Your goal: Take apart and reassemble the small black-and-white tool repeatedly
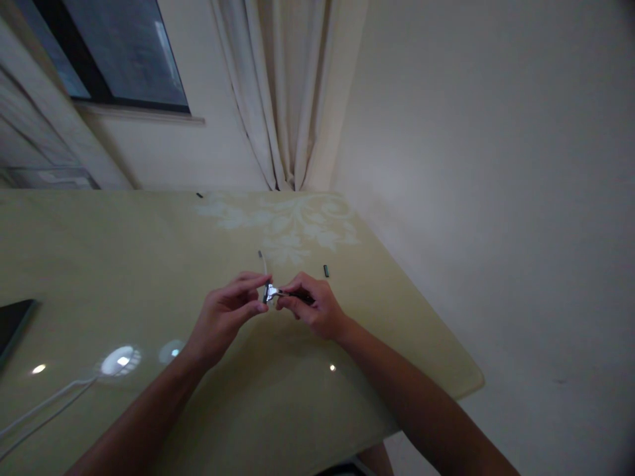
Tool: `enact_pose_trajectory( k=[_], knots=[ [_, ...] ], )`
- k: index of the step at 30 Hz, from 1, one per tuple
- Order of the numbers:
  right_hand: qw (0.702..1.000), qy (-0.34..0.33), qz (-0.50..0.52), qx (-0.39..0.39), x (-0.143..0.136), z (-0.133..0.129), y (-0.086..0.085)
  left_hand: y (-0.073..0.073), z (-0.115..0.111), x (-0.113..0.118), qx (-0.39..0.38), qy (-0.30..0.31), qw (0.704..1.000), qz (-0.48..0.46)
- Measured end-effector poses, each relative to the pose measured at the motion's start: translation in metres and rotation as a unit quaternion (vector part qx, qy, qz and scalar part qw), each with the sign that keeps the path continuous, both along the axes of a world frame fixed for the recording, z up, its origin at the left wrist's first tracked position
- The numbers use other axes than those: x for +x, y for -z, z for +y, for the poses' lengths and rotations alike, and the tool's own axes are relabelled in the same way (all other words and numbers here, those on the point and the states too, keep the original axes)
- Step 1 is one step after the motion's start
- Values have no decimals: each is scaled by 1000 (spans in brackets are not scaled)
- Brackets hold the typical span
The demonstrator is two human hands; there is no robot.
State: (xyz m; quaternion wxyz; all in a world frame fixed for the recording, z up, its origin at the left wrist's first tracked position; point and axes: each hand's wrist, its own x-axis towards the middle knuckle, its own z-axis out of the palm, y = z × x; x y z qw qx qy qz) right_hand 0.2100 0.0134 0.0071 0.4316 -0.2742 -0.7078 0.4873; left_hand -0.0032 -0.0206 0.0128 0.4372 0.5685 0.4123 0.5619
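Over the table, my right hand (315, 307) is closed round the dark handle of a razor (272, 291) with a shiny metal neck. My left hand (225, 314) pinches the razor's head between thumb and fingertips, one at each end. Just behind the hands, a thin white stick-like thing (264, 263) with a grey tip lies on the table, its near end hidden by my left fingers. To the right of it lies a small dark block (326, 271), perhaps a razor cartridge.
The glossy pale table (124, 264) has a floral pattern at its far corner and meets the wall on the right. Another small dark piece (199, 195) lies at the far edge. White cables (59, 400) and a dark flat device (14, 324) are at left.
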Motion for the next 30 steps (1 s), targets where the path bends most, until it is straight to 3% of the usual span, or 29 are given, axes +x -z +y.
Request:
enact_pose_trajectory(
  k=[13, 21, 30],
  knots=[
    [1000, 13, 4, 25, -2, 0, -2, 0, -2, 6, 14, -41, 999, 11],
    [1000, 17, -8, 25, -1, 1, -7, 6, -1, 4, -50, -12, 999, -17],
    [1000, 11, 1, 7, 0, -1, -8, 2, -3, 6, -44, -3, 999, -20]
  ],
)
